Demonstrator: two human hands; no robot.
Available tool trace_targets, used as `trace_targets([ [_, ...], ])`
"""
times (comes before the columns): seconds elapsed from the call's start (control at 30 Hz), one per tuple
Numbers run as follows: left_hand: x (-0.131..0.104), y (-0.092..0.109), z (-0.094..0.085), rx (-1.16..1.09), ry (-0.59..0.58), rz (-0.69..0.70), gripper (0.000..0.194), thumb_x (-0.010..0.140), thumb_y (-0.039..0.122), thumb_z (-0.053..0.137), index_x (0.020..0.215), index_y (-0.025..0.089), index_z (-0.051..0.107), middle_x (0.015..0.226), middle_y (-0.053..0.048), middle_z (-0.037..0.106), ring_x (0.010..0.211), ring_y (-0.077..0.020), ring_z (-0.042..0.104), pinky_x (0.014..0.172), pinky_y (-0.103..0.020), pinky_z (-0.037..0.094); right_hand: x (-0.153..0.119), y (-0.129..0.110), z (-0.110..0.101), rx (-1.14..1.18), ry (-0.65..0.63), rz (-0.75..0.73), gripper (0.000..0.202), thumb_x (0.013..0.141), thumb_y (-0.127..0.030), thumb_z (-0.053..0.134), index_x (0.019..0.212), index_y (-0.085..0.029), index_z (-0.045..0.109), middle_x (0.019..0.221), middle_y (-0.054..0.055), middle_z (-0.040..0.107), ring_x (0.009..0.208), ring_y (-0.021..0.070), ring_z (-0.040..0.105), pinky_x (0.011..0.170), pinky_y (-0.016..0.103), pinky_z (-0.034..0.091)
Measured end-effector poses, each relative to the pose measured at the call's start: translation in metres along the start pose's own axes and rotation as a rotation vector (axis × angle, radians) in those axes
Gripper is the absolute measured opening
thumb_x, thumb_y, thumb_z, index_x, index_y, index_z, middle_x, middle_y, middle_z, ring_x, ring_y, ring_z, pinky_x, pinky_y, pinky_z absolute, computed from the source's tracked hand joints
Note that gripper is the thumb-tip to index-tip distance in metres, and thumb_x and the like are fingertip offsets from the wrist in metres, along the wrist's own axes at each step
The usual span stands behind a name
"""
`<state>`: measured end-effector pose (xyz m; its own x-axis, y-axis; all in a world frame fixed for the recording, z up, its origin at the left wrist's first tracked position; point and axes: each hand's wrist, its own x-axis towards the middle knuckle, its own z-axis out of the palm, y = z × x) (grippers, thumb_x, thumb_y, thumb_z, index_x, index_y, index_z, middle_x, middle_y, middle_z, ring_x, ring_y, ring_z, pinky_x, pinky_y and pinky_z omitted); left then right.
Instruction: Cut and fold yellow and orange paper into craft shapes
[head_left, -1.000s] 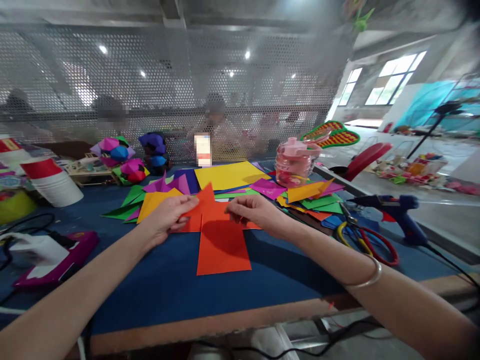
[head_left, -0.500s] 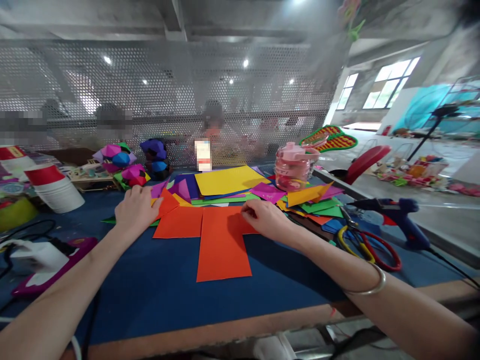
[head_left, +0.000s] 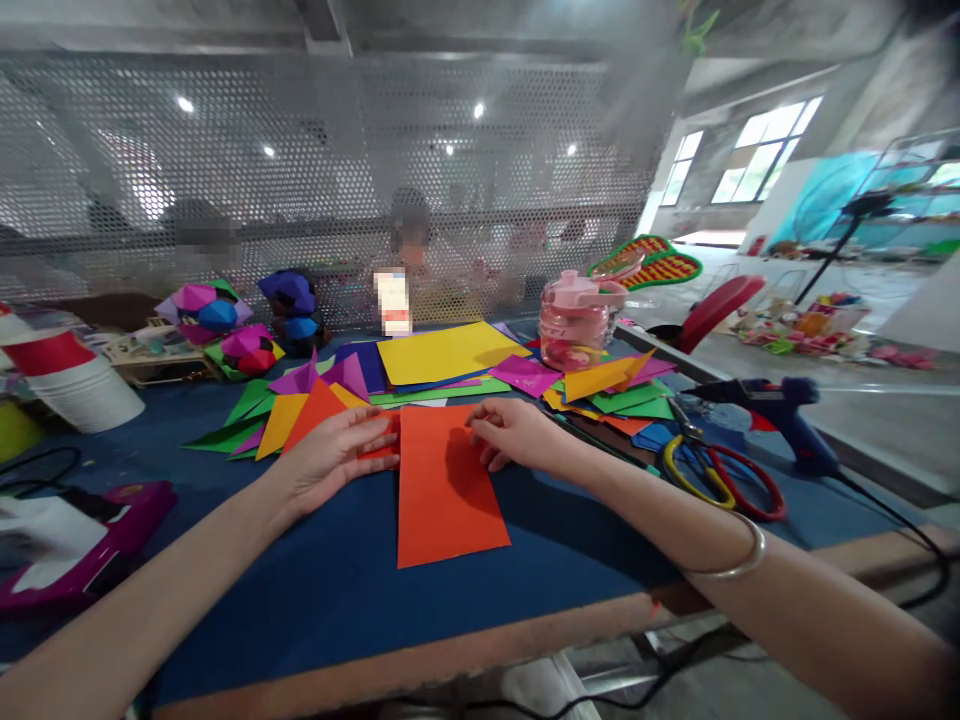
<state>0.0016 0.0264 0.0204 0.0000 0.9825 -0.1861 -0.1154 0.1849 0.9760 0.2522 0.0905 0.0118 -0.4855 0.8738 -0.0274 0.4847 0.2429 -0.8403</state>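
Note:
An orange paper sheet (head_left: 446, 510) lies lengthwise on the blue table, its short edge toward me. Part of another orange sheet (head_left: 384, 424) shows at its upper left, beneath my left fingers. My left hand (head_left: 330, 462) is open, fingers stretched out with the tips at the upright sheet's left edge. On the opposite side my right hand (head_left: 517, 435) has curled fingers closed at the sheet's upper right edge. Its palm hides the paper there. Just behind the left hand stand folded paper pieces (head_left: 281, 422) in orange, yellow, green and purple.
A yellow paper sheet (head_left: 450, 352) tops a stack at the back. Nearby stands a pink bottle (head_left: 574, 325). Scissors (head_left: 724, 475) and a glue gun (head_left: 799, 420) lie right. White cups (head_left: 86, 390) and a purple power strip (head_left: 112, 550) sit left. A perforated screen (head_left: 315, 200) rises behind.
My left hand has moved from the folded pieces rightward to the orange sheets. The crosswise orange sheet now shows far less on both sides. My right hand stays at the right edge.

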Motion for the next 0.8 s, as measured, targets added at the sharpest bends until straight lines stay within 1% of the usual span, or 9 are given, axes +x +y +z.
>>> trace_targets([
  [0.1,0.000,-0.006,0.004,0.019,-0.081,-0.003,0.049,0.075,0.028,0.090,0.116,0.016,0.066,0.118,-0.014,0.074,0.095,-0.0219,0.074,0.078,-0.029,0.061,-0.002,-0.003,0.003,0.070,-0.006,0.023,0.010,0.097,-0.018,0.052,0.091,-0.017,0.060,0.082,0.006,0.072,0.060,0.0148,0.071,0.052,0.025,0.060],
  [0.17,0.000,-0.011,0.007,0.050,-0.144,-0.015,0.062,0.068,0.030,0.095,0.121,0.016,0.067,0.115,-0.014,0.076,0.093,-0.0249,0.075,0.074,-0.030,0.060,-0.003,-0.004,0.005,0.095,-0.006,0.025,0.009,0.096,-0.017,0.053,0.092,-0.017,0.060,0.080,0.005,0.071,0.058,0.0142,0.070,0.052,0.026,0.059],
  [0.23,0.001,-0.015,0.008,0.076,-0.182,-0.020,0.071,0.061,0.029,0.098,0.123,0.017,0.068,0.114,-0.015,0.077,0.096,-0.0297,0.076,0.075,-0.033,0.060,-0.002,-0.003,0.005,0.098,0.016,0.004,0.005,0.094,-0.019,0.057,0.094,-0.018,0.062,0.079,0.003,0.070,0.056,0.0129,0.067,0.049,0.024,0.055],
  [0.3,0.001,-0.017,0.007,0.089,-0.174,-0.005,0.074,0.057,0.029,0.100,0.123,0.018,0.069,0.116,-0.014,0.078,0.101,-0.0317,0.076,0.079,-0.035,0.060,-0.001,0.000,0.003,0.084,0.082,-0.033,0.010,0.090,-0.021,0.063,0.100,-0.018,0.063,0.084,0.002,0.068,0.056,0.0106,0.062,0.046,0.021,0.048],
  [0.37,0.002,-0.017,0.005,0.096,-0.138,0.021,0.071,0.059,0.032,0.099,0.122,0.018,0.069,0.118,-0.013,0.078,0.103,-0.0305,0.076,0.082,-0.033,0.059,0.001,0.003,0.001,0.074,0.158,-0.069,0.021,0.088,-0.025,0.067,0.108,-0.019,0.062,0.091,0.002,0.067,0.061,0.0091,0.058,0.048,0.019,0.043],
  [0.47,0.002,-0.014,0.002,0.102,-0.085,0.053,0.068,0.062,0.039,0.097,0.120,0.019,0.070,0.119,-0.013,0.078,0.102,-0.0286,0.076,0.081,-0.032,0.058,0.001,0.004,0.001,0.089,0.162,-0.095,0.027,0.089,-0.030,0.066,0.112,-0.018,0.060,0.092,0.002,0.065,0.065,0.0099,0.056,0.049,0.019,0.041],
  [0.57,0.001,-0.012,0.001,0.105,-0.060,0.074,0.069,0.058,0.041,0.098,0.117,0.019,0.071,0.116,-0.013,0.079,0.102,-0.0291,0.076,0.081,-0.032,0.058,-0.002,0.001,0.004,0.117,0.049,-0.107,0.018,0.089,-0.036,0.063,0.093,-0.018,0.063,0.076,-0.001,0.061,0.060,0.0111,0.053,0.048,0.021,0.041],
  [0.67,0.000,-0.012,0.002,0.104,-0.062,0.086,0.070,0.056,0.043,0.099,0.115,0.018,0.072,0.114,-0.014,0.079,0.101,-0.0303,0.076,0.082,-0.034,0.058,-0.005,-0.003,0.006,0.147,-0.018,-0.126,0.024,0.088,-0.038,0.061,0.073,-0.020,0.056,0.063,-0.004,0.055,0.057,0.0108,0.051,0.050,0.022,0.040],
  [0.8,-0.001,-0.011,0.004,0.091,-0.085,0.107,0.069,0.058,0.045,0.098,0.115,0.018,0.071,0.113,-0.014,0.079,0.100,-0.0307,0.076,0.081,-0.034,0.058,-0.006,-0.004,0.005,0.170,-0.024,-0.133,0.023,0.087,-0.038,0.062,0.073,-0.021,0.056,0.063,-0.005,0.054,0.058,0.0112,0.052,0.051,0.022,0.041],
])
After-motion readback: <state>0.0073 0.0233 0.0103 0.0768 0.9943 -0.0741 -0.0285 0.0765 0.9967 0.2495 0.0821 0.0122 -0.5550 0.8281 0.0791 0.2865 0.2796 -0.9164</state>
